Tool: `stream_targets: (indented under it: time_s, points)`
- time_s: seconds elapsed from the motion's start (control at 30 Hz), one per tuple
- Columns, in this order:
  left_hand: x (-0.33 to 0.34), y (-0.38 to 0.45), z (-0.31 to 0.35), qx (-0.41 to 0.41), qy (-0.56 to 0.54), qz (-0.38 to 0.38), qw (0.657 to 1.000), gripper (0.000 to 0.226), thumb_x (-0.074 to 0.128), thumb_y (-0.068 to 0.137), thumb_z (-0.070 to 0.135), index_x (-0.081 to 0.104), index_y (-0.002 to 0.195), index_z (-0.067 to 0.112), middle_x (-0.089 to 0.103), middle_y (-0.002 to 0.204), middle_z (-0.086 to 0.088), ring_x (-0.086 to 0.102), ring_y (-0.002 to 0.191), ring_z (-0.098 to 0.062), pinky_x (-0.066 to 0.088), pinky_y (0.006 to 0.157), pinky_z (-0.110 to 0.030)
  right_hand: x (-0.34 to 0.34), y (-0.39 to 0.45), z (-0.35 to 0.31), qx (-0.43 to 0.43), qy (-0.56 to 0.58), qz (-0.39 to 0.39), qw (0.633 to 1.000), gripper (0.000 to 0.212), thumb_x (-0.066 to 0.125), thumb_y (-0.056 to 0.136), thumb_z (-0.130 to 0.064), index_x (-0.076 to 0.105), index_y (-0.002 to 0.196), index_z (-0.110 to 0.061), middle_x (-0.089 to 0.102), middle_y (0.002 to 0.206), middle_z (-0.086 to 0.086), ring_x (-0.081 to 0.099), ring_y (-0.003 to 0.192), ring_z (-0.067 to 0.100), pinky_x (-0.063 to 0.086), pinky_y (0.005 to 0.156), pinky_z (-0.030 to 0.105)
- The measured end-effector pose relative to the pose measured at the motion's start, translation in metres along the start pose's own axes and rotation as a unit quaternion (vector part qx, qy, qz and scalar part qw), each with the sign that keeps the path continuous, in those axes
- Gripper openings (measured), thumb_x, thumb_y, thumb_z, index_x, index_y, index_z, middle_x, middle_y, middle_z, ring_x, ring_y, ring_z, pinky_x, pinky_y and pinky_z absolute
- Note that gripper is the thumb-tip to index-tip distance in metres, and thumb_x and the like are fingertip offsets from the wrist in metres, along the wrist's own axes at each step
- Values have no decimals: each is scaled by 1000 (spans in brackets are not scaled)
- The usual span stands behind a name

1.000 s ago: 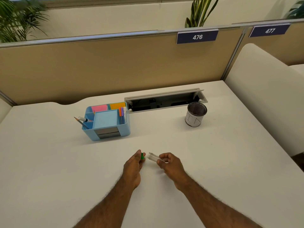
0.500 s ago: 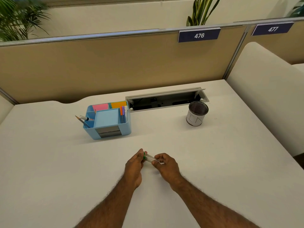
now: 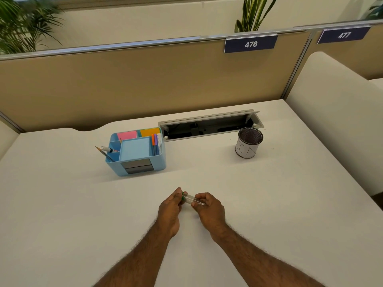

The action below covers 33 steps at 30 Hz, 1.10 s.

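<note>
The grip of the left hand (image 3: 170, 210) is closed, thumb and fingertips curled round the green cap (image 3: 183, 196) at the far-left end of a clear tube (image 3: 191, 199). The grip of the right hand (image 3: 209, 210) is closed too, with thumb and forefinger pinching the tube's near-right end and the other fingers folded under the palm. The tube lies slanted between the two hands, low over the bench (image 3: 62, 204), near the middle of its near half. I cannot tell whether it touches the surface. The back of the left hand faces up and left, and the knuckles of the right hand face up. Both forearms are bare and come in from the near edge, converging towards the tube with the wrists held fairly straight. Well apart from the hands, far and left, stands a blue organiser (image 3: 137, 162) holding pink notes (image 3: 126, 135), orange notes (image 3: 149, 132) and a few coloured pens (image 3: 155, 145). A pencil (image 3: 103, 153) and a marker (image 3: 107, 149) lean out of its left compartment. Far and right stands a mesh cup (image 3: 248, 145), just in front of an open cable tray (image 3: 209, 126) set into the bench. Behind runs a tan partition (image 3: 145, 83) with labels 476 (image 3: 250, 44) and 477 (image 3: 343, 35), and leafy plants (image 3: 253, 13) show above it.
</note>
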<state>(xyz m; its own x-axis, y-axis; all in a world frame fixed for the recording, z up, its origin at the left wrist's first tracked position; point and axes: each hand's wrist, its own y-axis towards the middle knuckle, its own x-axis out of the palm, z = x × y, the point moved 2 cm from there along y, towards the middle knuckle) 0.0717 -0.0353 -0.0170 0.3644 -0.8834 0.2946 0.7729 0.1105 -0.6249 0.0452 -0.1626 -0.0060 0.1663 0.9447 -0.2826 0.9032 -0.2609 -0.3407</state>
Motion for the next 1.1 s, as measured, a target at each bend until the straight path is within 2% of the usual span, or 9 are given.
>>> stream_targets:
  time_s: [0.13,0.23,0.33,0.47,0.63,0.8,0.87,0.93,1.1]
  points:
    - [-2,-2,-1,-1,11,15,1000,31,62,89,18,66,115,1,69,104,-15,61,100,-23,44,91,-32,1,-2,-2,-46,-44,9,998,22,77,77,-17,69,97,-23,69,88,-16,65,81,3,45,71,8]
    - [-4,-1,0,-11,13,26,1000,18,64,88,18,71,98,6,74,91,-10,63,96,-25,48,88,-32,0,-4,-5,-84,-71,18,994,25,77,76,-15,71,100,-21,68,88,-18,62,76,-2,41,70,1]
    - [-5,1,0,-14,16,22,1000,11,65,87,19,73,84,12,75,83,-6,64,92,-24,48,82,-29,-1,-6,-7,-118,-80,21,990,26,77,77,-14,71,102,-20,68,88,-18,62,76,-2,45,74,5]
    - [-6,4,2,-11,30,23,999,15,67,85,19,71,93,7,71,94,-12,65,91,-25,49,76,-27,-2,-10,-8,-188,-107,29,976,27,75,78,-12,71,103,-21,73,92,-13,65,79,0,52,79,16]
    - [-8,3,6,-8,50,24,998,16,68,84,21,71,92,7,72,95,-16,67,87,-27,49,76,-27,-3,-13,-10,-273,-172,48,945,30,74,80,-13,71,109,-20,74,106,-6,66,96,7,43,90,13]
    - [-6,1,12,14,28,10,999,11,67,85,21,74,83,12,77,81,-6,67,91,-24,49,79,-29,-3,-10,-15,-200,-115,27,973,27,75,79,-19,70,105,-22,72,91,-13,64,77,-1,49,75,9]
    - [-3,1,15,24,21,-4,999,11,67,86,21,74,84,14,78,78,-3,67,92,-22,49,81,-29,-2,-9,-17,-131,-64,27,989,25,77,78,-21,70,103,-22,69,86,-17,63,73,-5,48,73,6]
    - [0,1,18,36,17,-24,999,12,65,87,22,75,88,14,78,85,-6,67,96,-22,47,89,-30,-2,-8,-19,-34,25,17,999,21,76,79,-22,70,99,-23,70,83,-17,66,74,-2,53,76,14]
    - [6,-2,26,62,6,-87,994,22,55,93,16,66,112,13,75,100,-9,65,105,-20,43,98,-31,-5,-10,-25,115,265,-36,957,15,70,83,-10,70,97,-6,72,85,7,67,70,17,57,75,28]
